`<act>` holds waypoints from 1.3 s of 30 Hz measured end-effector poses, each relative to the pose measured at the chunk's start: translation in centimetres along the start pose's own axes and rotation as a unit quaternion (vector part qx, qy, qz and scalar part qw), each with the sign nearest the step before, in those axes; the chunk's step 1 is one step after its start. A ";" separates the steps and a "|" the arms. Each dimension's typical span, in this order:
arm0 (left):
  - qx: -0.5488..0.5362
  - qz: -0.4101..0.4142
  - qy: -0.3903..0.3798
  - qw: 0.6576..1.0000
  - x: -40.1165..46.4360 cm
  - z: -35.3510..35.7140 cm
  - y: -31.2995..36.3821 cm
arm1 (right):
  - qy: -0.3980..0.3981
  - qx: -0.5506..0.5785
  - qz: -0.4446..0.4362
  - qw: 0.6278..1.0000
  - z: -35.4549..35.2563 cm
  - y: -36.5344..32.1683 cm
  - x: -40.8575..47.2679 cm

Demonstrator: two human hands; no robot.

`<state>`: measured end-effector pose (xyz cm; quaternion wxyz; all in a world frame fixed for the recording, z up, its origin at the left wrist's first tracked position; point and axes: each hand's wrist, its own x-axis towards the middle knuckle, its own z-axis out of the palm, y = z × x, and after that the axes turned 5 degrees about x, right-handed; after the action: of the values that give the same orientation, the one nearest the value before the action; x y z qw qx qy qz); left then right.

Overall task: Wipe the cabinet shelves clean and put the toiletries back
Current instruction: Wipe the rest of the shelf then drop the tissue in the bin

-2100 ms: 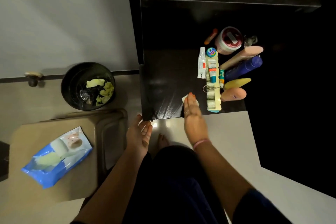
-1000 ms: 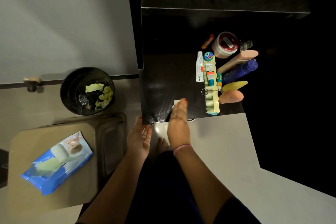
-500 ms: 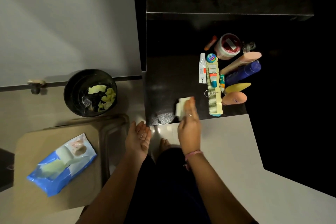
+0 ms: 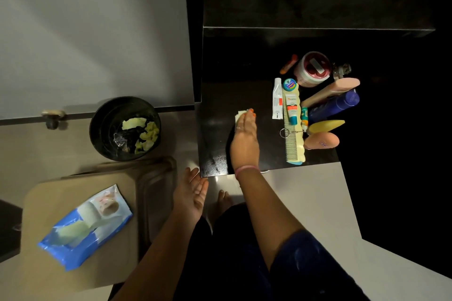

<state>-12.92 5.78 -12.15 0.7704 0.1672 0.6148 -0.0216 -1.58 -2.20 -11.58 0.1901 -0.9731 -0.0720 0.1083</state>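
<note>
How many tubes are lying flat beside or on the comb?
3: a white tube left of the comb, a teal-capped tube on it, a small tube right. Others may be hidden.

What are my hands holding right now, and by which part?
The right hand presses flat fingers on top of a folded wipe on the black shelf; no curled grip. The left hand holds nothing.

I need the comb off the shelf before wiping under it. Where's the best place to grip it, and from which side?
Take the comb by its near end, at the shelf's front edge, coming from the person's side. It lies flat, pointing away, with small tubes lying on its far half and bottles tight along its right. A key ring lies across its middle, so lift slowly, probably pinching spine and teeth.
</note>
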 end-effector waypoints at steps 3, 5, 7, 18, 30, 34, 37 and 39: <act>0.000 -0.005 0.019 1.000 -0.2 0.1 0.1 | -0.020 -0.036 -0.055 0.998 0.5 -2.5 1.7; 0.009 -0.003 0.029 1.000 -0.6 0.3 0.2 | -0.031 -0.029 -0.082 0.996 1.1 -3.4 2.2; 0.009 -0.007 0.025 1.000 -0.8 0.3 0.3 | -0.047 -0.045 -0.148 0.987 1.6 -4.5 2.1; 0.027 -0.006 0.033 0.999 -1.2 0.1 0.4 | -0.129 -0.029 -0.358 0.924 0.1 -1.5 -3.9; 0.032 0.003 0.027 0.999 -0.8 0.2 1.2 | 0.103 0.163 0.009 0.981 -7.4 0.4 9.0; 0.024 0.009 0.026 0.999 -0.9 0.5 1.2 | -0.030 -0.119 0.021 0.992 -7.7 -0.5 14.2; 0.013 0.009 0.025 1.000 -0.9 0.5 1.1 | -0.055 -0.265 0.010 0.963 -6.7 -0.5 14.8; 0.012 0.011 0.028 0.999 -0.7 0.5 1.0 | -0.029 -0.277 0.009 0.960 -5.8 -0.5 14.6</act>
<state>-12.41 6.50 -11.13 0.7511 0.1833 0.6340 -0.0156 13.81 -1.13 -8.77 -0.0900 -0.9847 -0.0960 0.1141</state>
